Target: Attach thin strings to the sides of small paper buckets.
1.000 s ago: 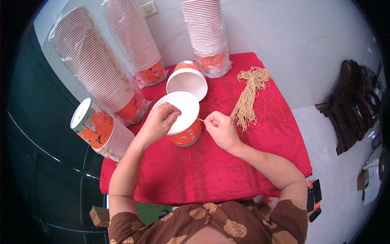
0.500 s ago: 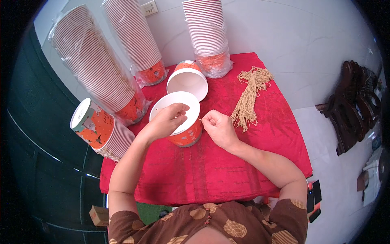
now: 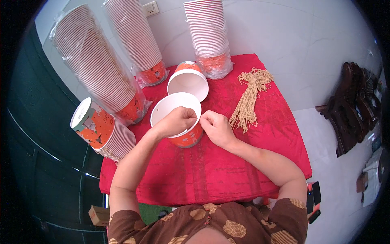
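The tabletop (image 3: pixel 227 171), draped in a red cloth, is set against a white wall, and most of its bare cloth lies along the near edge, where the forearms are rested. Along the far edge and the left edge, tall stacks of paper cups (image 3: pixel 95 65) in clear plastic sleeves are stood or leaned, seemingly kept back there as stock out of the way; a shorter stack (image 3: pixel 103 132) is laid on its side at the left edge, its mouth turned outward. A bundle of tan strings (image 3: pixel 248 101) is spread toward the far right corner, within easy reach of the right hand.

Near the middle of the tabletop an orange paper cup (image 3: pixel 183 134) with a white inside is stood upright, mouth up, so that its rim can be worked on from above. A second cup (image 3: pixel 188 81) is tilted on its side just behind it, toward the far edge.

The left hand (image 3: pixel 176 121) is curled over the near part of the upright cup's rim, its fingers closed on the rim and steadying it. The right hand (image 3: pixel 217 128) is held just beside the cup's right side, its fingertips pinched together close to the rim; whether a string is caught between them cannot be told. The cup thus lies under the left hand and immediately left of the right hand.
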The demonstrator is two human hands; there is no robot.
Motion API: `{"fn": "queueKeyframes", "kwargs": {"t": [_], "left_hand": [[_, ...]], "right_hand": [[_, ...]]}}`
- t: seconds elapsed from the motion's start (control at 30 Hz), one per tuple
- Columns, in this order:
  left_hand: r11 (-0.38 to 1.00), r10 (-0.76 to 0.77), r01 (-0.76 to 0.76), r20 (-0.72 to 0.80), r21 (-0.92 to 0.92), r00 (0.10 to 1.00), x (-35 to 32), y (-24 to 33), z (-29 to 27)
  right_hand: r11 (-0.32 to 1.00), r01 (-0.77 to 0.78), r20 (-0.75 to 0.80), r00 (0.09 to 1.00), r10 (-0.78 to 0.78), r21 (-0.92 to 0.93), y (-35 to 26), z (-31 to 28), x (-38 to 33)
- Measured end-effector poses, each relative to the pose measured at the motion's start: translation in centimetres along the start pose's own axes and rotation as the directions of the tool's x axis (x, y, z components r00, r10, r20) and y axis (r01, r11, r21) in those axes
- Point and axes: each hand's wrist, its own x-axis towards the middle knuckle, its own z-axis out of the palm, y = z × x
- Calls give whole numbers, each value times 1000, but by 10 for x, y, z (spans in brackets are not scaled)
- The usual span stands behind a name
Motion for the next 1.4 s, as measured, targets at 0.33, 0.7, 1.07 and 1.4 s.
{"fn": "queueKeyframes", "kwargs": {"t": [0.33, 0.7, 1.07, 1.4], "left_hand": [[981, 97, -85, -63, 176, 993, -31, 23, 21], [811, 174, 48, -319, 583, 932, -43, -8, 42], [835, 153, 74, -359, 545, 920, -48, -40, 79], [981, 117, -17, -521, 192, 846, -38, -52, 99]], "right_hand": [[958, -283, 266, 927, 263, 39, -4, -10, -4], [802, -535, 390, 821, 418, 266, 22, 35, -2], [887, -245, 306, 875, 376, -392, 46, 29, 6], [759, -38, 159, 970, 185, -650, 48, 22, -3]]}}
